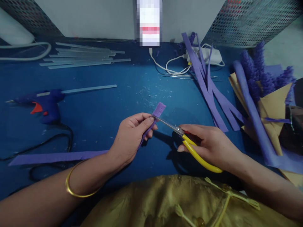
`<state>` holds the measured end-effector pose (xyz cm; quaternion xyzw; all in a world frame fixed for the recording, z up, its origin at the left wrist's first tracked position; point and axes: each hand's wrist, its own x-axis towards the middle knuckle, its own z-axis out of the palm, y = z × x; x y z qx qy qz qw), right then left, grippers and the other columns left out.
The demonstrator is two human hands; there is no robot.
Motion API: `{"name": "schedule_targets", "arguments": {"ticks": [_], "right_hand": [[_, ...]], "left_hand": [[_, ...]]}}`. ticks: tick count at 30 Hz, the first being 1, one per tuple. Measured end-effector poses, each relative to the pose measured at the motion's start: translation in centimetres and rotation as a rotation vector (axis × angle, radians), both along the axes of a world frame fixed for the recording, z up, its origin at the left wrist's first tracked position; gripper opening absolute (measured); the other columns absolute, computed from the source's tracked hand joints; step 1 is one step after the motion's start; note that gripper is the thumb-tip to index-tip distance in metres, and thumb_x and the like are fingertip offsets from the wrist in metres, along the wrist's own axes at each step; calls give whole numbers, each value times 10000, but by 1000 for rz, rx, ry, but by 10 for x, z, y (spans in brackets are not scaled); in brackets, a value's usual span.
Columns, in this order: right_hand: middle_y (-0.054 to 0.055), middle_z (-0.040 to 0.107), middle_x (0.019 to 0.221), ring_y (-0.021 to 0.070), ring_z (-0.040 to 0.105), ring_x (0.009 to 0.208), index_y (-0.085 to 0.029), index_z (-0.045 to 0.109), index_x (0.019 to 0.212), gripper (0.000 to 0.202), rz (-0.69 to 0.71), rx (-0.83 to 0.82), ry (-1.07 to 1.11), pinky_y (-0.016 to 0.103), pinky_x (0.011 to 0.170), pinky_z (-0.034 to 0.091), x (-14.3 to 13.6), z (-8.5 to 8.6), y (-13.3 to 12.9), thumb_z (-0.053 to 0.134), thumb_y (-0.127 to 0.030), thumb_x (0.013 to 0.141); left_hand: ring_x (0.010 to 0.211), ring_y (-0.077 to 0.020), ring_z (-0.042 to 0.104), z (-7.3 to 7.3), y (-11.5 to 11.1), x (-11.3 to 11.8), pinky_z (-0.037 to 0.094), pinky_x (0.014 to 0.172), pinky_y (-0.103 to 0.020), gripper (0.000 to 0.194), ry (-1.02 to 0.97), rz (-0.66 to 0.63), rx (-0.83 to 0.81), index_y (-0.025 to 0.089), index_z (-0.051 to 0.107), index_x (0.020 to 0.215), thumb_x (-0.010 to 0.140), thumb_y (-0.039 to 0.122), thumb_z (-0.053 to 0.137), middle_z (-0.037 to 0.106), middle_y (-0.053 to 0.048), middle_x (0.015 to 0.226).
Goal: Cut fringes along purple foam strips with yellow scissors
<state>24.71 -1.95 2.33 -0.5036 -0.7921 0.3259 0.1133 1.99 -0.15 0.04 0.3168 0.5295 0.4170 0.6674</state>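
My left hand pinches a purple paper strip near one end. That end sticks out past my fingertips and shows a row of fine cuts. The strip's long tail passes under my left wrist and lies to the left on the table. My right hand grips scissors with yellow handles. Their metal blades point left and touch the strip right at my left thumb. Whether the blades are fully closed is too small to tell.
A blue glue gun lies left, with clear glue sticks behind it. Purple strips rest beside a white power strip and cable. Purple flowers wrapped in brown paper stand at the right of the blue table.
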Motion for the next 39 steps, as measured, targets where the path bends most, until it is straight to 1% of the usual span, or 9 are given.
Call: {"name": "schedule_targets", "arguments": {"ticks": [7,17,23,28,33,37,39], "right_hand": [[31,732,884,183,653,713,-203,682,1143,411,-8,31,-26,283,624,462,-1,-3,-1,708,-500,860],[23,727,842,172,647,689,-214,691,1071,325,9,-31,8,265,599,455,0,4,1,679,-481,887],[16,716,813,163,624,670,-210,688,1066,326,5,-35,4,264,601,446,-1,4,2,680,-483,887],[15,724,836,169,634,685,-210,694,1063,331,-9,-38,-1,277,623,449,0,3,2,689,-486,880],[38,755,902,187,667,724,-219,696,1105,353,-20,-16,-4,288,646,474,1,2,1,692,-489,876],[53,748,925,196,659,742,-218,687,1157,426,-35,8,-40,302,657,481,0,0,0,701,-521,858],[47,730,890,192,642,720,-213,680,1183,465,-34,26,-69,299,630,467,0,-1,0,704,-535,850]], "left_hand": [[484,-55,495,0,0,-1,360,450,-174,109,22,-15,10,164,690,772,800,262,729,655,20,642],[478,-52,488,1,0,-1,342,446,-175,116,17,-27,-24,163,695,769,787,269,737,645,18,636],[484,-56,491,4,0,-1,349,449,-177,122,16,-25,-21,165,694,759,784,275,742,644,17,640],[491,-63,499,5,1,0,363,455,-185,134,24,-25,-32,163,703,785,773,285,757,650,14,653],[483,-64,486,4,0,-1,354,448,-193,156,85,-44,-17,156,710,780,773,301,767,647,11,643],[486,-67,492,4,-1,-1,357,451,-194,139,60,-4,-4,163,707,770,758,283,775,651,11,640],[484,-68,493,3,-1,-1,360,451,-193,122,43,22,-3,166,705,766,749,266,773,652,13,633]]}}
